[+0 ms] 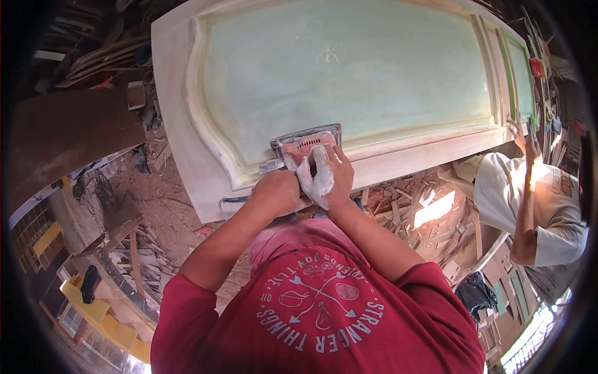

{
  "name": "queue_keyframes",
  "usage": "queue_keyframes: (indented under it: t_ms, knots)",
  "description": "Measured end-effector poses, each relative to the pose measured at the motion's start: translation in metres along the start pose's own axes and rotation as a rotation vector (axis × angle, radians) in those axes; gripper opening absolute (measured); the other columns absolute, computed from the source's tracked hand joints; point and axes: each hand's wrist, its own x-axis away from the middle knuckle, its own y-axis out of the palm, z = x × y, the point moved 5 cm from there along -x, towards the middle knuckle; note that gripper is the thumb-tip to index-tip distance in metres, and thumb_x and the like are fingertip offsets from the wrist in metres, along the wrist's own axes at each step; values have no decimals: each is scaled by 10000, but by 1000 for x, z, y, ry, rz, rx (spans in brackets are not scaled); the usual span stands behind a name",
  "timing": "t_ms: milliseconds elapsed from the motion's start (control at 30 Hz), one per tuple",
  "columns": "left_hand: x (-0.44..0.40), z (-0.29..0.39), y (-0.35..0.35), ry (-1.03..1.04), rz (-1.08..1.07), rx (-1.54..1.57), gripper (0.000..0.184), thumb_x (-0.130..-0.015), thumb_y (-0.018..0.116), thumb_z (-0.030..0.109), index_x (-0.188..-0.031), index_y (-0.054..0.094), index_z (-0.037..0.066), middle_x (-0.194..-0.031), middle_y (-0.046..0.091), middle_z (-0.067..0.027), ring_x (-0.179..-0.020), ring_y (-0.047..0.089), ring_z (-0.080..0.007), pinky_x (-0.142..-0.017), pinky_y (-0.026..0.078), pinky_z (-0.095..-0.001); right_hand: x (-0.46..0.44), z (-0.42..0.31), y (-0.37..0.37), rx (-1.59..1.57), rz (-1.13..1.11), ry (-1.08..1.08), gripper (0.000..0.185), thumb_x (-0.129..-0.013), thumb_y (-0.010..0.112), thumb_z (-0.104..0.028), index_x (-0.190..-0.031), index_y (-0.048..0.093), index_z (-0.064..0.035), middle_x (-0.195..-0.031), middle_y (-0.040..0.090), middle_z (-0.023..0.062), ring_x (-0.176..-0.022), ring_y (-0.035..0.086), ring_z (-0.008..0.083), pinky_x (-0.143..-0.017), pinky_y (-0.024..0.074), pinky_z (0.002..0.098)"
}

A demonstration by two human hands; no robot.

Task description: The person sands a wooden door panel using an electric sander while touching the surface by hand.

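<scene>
An orange electric sander (306, 144) with a dark, dusty base lies on the lower moulding of a large wooden door (349, 75) with a pale green panel. My right hand (325, 176), coated in white dust, is wrapped round the sander's body. Against the rear of the sander, my left hand (277, 192) is closed, its fingers partly hidden. A dark curved piece, perhaps a cord (234, 200), shows beside the left wrist at the door's near edge.
At the door's right end, a co-worker in a light shirt (529, 199) has hands on the wood. Wood scraps (398, 202) and sawdust cover the floor. A brown board (75, 131) lies at the left, and a black bag (476, 293) is at the lower right.
</scene>
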Motion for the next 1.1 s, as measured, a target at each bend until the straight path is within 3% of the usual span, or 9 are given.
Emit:
queue_keyframes:
  t_ms: [133,333,667,900,1000,1100]
  knots:
    - [-29,30,5,-31,-56,-7,507,-817,861,516,-993,823,42,-980,817,-222,-930,785,-433,-847,625,-548,-8,33,-25,15,-8,27,115,-894,753,-178,-925,737,-68,-945,740,161,-964,725,402,-795,601,516]
    - [-69,88,1,10,-13,31,489,-821,846,509,-921,837,31,-929,807,-237,-885,786,-449,-830,629,-560,-19,89,-61,9,20,49,137,-890,755,-189,-900,710,-60,-960,732,187,-951,715,430,-795,591,532]
    - [-133,171,9,134,122,123,432,-806,841,372,-851,813,-56,-865,779,-295,-858,796,-460,-813,638,-558,-40,174,-121,76,-28,92,151,-919,749,-201,-894,666,-76,-892,687,112,-857,692,374,-738,557,515]
    - [-114,145,7,67,111,152,465,-778,856,414,-846,815,-44,-863,783,-286,-863,795,-465,-826,639,-554,-36,150,-100,74,-63,63,151,-913,743,-200,-930,679,-64,-922,694,128,-894,701,389,-752,563,527]
    - [-86,119,-8,7,61,121,313,-771,842,268,-874,832,-28,-912,801,-276,-890,809,-444,-819,651,-545,-33,119,-78,79,-46,12,176,-909,746,-208,-949,687,-46,-986,706,154,-947,710,409,-783,578,538]
    - [-65,85,-8,-4,46,102,330,-776,841,280,-875,832,-35,-916,799,-284,-892,806,-451,-828,648,-548,-26,87,-54,91,-59,10,212,-917,739,-231,-979,700,-32,-1071,712,186,-996,710,438,-813,588,554]
